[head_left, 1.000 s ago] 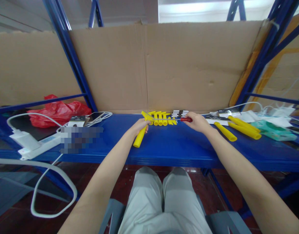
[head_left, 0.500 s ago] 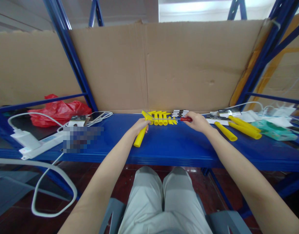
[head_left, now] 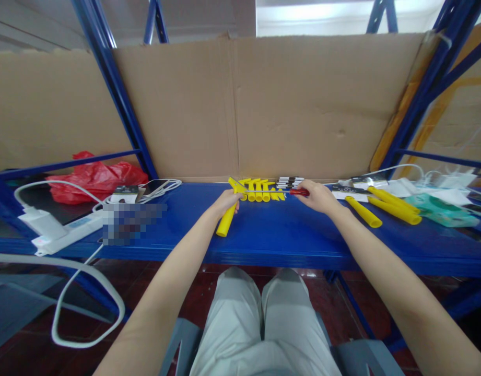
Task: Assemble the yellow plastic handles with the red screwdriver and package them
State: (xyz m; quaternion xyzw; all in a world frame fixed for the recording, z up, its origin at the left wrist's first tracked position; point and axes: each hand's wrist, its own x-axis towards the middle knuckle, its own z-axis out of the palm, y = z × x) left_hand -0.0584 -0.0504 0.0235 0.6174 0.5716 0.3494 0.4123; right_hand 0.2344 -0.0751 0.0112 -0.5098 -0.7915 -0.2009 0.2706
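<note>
My left hand [head_left: 228,201] is closed around a yellow plastic handle [head_left: 224,225], a hollow tube with a flared, angled head at its far end. A screwdriver [head_left: 300,192] with a red grip is held in my closed right hand [head_left: 316,196]. Its long metal shaft points left, and the tip meets the head of the yellow handle near my left fingers; the exact contact is too small to make out. Just behind lie several similar yellow handles [head_left: 258,190] in a row, with small yellow pieces [head_left: 277,195] beside them.
Small black-and-white packs [head_left: 290,182] are stacked behind the screwdriver. More yellow tubes [head_left: 363,211] lie at right near a green packet [head_left: 440,209]. A power strip [head_left: 70,232], cables and a red plastic bag [head_left: 95,177] are at left. Cardboard [head_left: 303,104] closes the back of the blue shelf [head_left: 279,235].
Almost nothing differs. Both hands hold the same places, with the screwdriver still against the yellow handle; the view has shifted very slightly.
</note>
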